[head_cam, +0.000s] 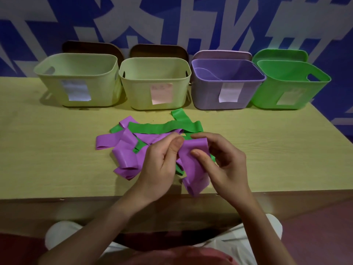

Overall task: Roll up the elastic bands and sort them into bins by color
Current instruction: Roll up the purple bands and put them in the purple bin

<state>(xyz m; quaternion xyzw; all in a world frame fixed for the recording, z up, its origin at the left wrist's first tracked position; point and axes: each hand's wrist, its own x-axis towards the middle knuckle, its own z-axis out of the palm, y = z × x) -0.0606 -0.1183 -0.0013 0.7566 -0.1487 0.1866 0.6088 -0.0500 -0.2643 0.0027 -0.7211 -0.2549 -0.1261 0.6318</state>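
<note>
You have a flat purple elastic band (193, 165) between both hands, just above the near edge of the pale wooden table (57, 150). Your left hand (162, 163) pinches its upper edge between thumb and fingers; your right hand (219, 161) curls round the top loop, thumb pressed on the face. I'd judge the roll is only starting: keep the edges square and the turns tight, letting the lower tail feed up so it doesn't spring open.

The tangled pile of purple and green bands (137, 138) lies just beyond your hands, left of centre. The open purple plastic bin (227, 92) stands at the far edge, right of centre, with the green plastic bin (290, 88) to its right.

The paper labels on the bins are unreadable, the bin floors are mostly hidden, and how many bands overlap in the pile cannot be told.
</note>
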